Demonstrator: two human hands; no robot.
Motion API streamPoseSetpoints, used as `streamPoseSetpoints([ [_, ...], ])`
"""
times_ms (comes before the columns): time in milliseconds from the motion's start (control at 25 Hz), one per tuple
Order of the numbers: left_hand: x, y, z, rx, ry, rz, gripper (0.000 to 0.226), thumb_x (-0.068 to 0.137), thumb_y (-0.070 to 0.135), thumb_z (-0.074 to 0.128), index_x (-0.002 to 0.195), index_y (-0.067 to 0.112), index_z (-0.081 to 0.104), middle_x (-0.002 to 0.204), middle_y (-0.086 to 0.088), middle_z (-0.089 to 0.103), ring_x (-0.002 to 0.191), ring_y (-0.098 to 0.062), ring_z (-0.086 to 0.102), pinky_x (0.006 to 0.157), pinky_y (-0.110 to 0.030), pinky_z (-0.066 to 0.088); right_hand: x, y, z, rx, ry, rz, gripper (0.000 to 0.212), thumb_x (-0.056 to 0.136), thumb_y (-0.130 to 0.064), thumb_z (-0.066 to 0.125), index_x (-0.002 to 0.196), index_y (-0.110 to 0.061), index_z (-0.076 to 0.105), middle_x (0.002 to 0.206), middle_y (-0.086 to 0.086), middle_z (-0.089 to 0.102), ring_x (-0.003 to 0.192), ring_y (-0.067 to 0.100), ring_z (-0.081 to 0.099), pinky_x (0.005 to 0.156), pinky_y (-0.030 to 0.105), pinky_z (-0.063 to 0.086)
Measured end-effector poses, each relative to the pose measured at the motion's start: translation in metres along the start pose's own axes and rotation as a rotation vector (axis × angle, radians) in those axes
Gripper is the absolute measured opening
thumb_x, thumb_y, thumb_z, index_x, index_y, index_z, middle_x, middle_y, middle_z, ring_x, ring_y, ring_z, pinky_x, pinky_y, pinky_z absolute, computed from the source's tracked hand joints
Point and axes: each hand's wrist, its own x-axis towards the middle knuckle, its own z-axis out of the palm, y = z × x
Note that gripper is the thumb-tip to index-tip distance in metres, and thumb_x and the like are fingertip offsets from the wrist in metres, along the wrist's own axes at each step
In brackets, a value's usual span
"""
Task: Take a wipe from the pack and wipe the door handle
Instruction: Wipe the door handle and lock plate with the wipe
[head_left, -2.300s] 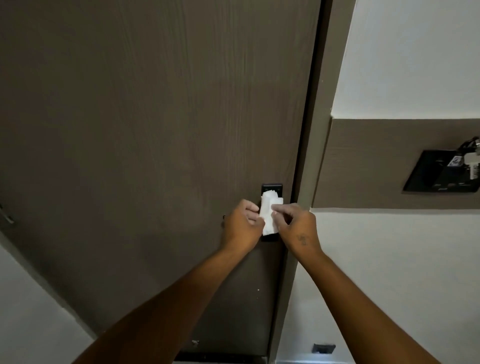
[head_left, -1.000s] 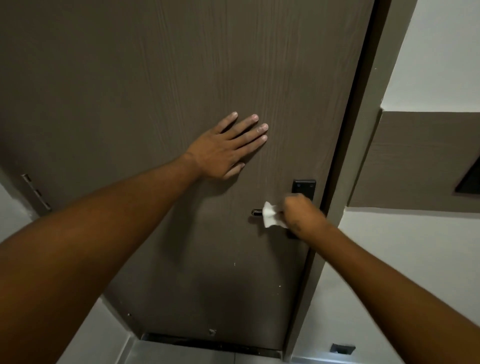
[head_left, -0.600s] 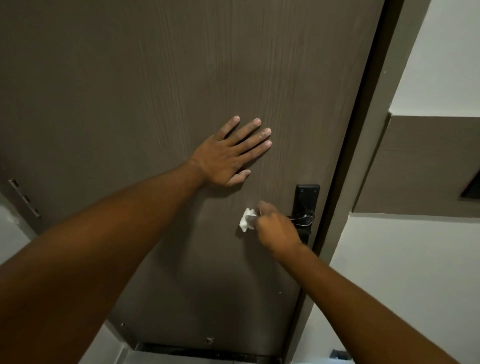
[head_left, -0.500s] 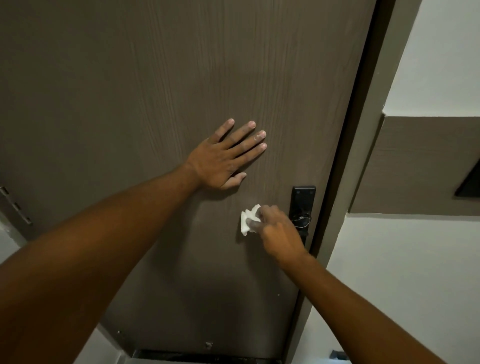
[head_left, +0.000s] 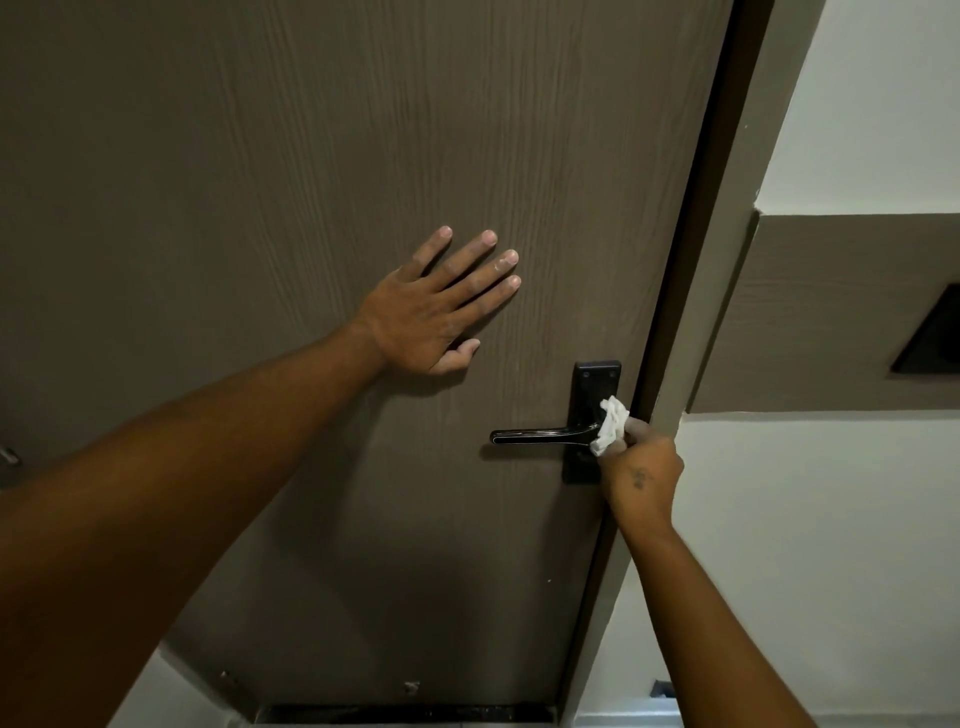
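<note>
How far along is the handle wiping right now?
Done: a crumpled white wipe is out and gripped in the right hand. In hand: it presses the black lever door handle at its backplate end, while the left hand lies flat on the brown door. Left: judging by this, the lever's free end.

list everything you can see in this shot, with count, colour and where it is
door: one, dark brown wood grain, fills most of the view
door handle: one, black lever, right side of the door
handle plate: one, black, behind the lever's base
wipe: one, white, crumpled, at the lever's base
door frame: one, grey-brown, right of the door
wall: white, with a brown band, far right
dark panel: one, black, in the band, cut off
left hand: flat on the door
right hand: pinching the wipe
</note>
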Motion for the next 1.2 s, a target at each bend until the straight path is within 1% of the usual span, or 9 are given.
streamPoseSetpoints([
  [80,0.0,0.002,0.0,-0.002,0.001,-0.002,0.084,0.092,0.057,0.039,0.162,0.013,0.018,0.168,-0.014,0.017,0.155,-0.036,0.012,0.124,-0.057,0.003,0.0,0.004,0.005,0.126,-0.011,0.225,0.027,0.084,0.0,0.074,0.11,-0.005,0.07,0.101,0.01,0.068,0.083,0.02,0.061,0.053,0.02,0.045],
  [240,0.001,0.004,0.0,-0.008,0.017,-0.015,0.084,0.091,0.055,0.04,0.161,0.013,0.02,0.168,-0.016,0.021,0.155,-0.038,0.015,0.123,-0.06,0.009,-0.011,-0.004,0.015,0.393,0.01,0.55,0.024,0.083,-0.002,0.074,0.106,-0.01,0.07,0.093,0.002,0.067,0.085,0.022,0.067,0.08,0.04,0.058],
  [360,0.001,0.005,0.001,-0.008,0.017,-0.018,0.085,0.091,0.054,0.04,0.161,0.013,0.018,0.168,-0.015,0.017,0.156,-0.037,0.012,0.124,-0.059,0.007,-0.024,-0.022,0.028,0.514,-0.03,0.683,0.014,0.085,0.003,0.066,0.088,-0.011,0.069,0.067,0.001,0.067,0.06,0.012,0.063,0.058,0.029,0.052],
  [480,0.001,0.005,0.001,-0.007,0.033,-0.018,0.084,0.091,0.053,0.04,0.161,0.013,0.019,0.168,-0.015,0.019,0.156,-0.037,0.013,0.124,-0.059,0.008,-0.054,-0.054,0.06,0.629,-0.202,0.672,0.033,0.072,0.018,0.046,0.072,-0.006,0.07,0.049,0.0,0.061,0.043,0.013,0.048,0.042,0.023,0.04],
  [600,0.001,0.005,0.0,-0.01,0.043,-0.007,0.083,0.091,0.052,0.04,0.161,0.012,0.02,0.167,-0.015,0.022,0.155,-0.037,0.015,0.123,-0.06,0.01,-0.075,-0.072,0.083,0.89,-0.254,0.764,0.028,0.084,0.021,0.045,0.096,0.006,0.065,0.073,0.013,0.068,0.045,0.012,0.053,0.04,0.017,0.049],
  [760,0.0,0.005,0.001,-0.018,0.042,0.0,0.082,0.091,0.052,0.04,0.161,0.013,0.02,0.167,-0.015,0.021,0.155,-0.037,0.014,0.124,-0.059,0.006,-0.048,-0.041,0.049,0.836,-0.096,0.783,0.019,0.086,0.006,0.064,0.105,0.002,0.067,0.086,0.015,0.072,0.052,0.012,0.067,0.043,0.018,0.053],
  [840,0.001,0.003,0.003,-0.014,0.042,-0.008,0.083,0.091,0.052,0.039,0.161,0.013,0.019,0.168,-0.016,0.02,0.156,-0.037,0.012,0.125,-0.058,0.004,-0.03,-0.019,0.022,0.715,0.074,0.703,0.015,0.083,-0.004,0.073,0.094,-0.013,0.071,0.082,0.007,0.075,0.058,0.011,0.071,0.046,0.022,0.054],
  [960,0.0,0.004,0.003,-0.021,0.035,-0.004,0.083,0.092,0.053,0.039,0.161,0.012,0.019,0.168,-0.016,0.018,0.155,-0.038,0.012,0.124,-0.058,0.003,-0.02,-0.007,0.002,0.589,0.209,0.353,0.021,0.079,-0.008,0.078,0.096,-0.02,0.075,0.089,-0.001,0.075,0.073,0.014,0.074,0.053,0.018,0.057],
  [1200,0.002,0.005,-0.004,-0.005,0.023,-0.003,0.081,0.091,0.051,0.039,0.16,0.012,0.023,0.166,-0.017,0.026,0.154,-0.038,0.017,0.124,-0.058,0.005,-0.039,-0.013,0.016,0.199,0.155,-0.152,0.015,0.084,-0.01,0.073,0.099,-0.013,0.074,0.098,0.003,0.066,0.088,0.018,0.065,0.063,0.006,0.043],
])
